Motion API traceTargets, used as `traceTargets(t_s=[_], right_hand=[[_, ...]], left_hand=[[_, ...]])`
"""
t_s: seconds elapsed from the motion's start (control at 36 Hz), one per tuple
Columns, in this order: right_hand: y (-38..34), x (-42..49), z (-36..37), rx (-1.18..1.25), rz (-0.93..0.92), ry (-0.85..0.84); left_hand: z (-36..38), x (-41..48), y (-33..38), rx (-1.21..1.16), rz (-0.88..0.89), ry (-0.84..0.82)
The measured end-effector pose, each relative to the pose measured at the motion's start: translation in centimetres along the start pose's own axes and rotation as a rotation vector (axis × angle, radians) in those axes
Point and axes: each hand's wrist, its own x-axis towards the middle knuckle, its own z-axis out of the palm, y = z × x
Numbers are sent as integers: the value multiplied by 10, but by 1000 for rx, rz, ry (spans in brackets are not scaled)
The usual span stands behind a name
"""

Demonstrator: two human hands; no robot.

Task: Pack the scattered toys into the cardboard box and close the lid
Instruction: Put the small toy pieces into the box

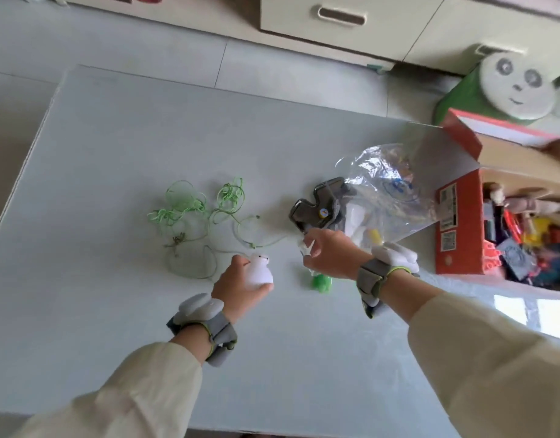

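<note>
Green string [190,210] lies tangled on the left half of a pale grey table [114,137]. Just right of it, the left hand [237,286] reaches forward from a cream sleeve, its fingers curled round a white bear toy [261,273] low over the tabletop. A small green toy [321,283] sits between the two hands. Above it the right hand [330,256], wrist bent inward, pinches a small clear piece [307,247] between thumb and fingertips; what the piece is cannot be told. Each wrist carries a grey strap with a white unit. Beyond the right hand lie a grey cross-shaped object [316,205] and a crumpled clear plastic bag [389,191]. At the table's right edge stands the red cardboard box [458,222], lid flap raised, with mixed toys inside.
</note>
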Motion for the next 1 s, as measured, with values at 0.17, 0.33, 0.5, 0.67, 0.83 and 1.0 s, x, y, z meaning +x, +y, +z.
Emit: traceTargets(t_s=[0.17,0.33,0.5,0.67,0.83,1.0], right_hand=[[47,-15,-7,141,-5,97],[80,-31,-2,334,-6,103],[29,-31,5,280,-100,12],[-45,-10,18,255,-203,13],[-103,37,49,258,-229,-29],[-110,55,69,285,-190,-34]], left_hand=[[48,16,23,164,28,117],[54,12,23,197,28,260],[-1,10,1,270,-20,436],[-50,16,-43,340,-80,485],[-94,59,-102,346,-115,507],[-95,89,-117,331,-72,457]])
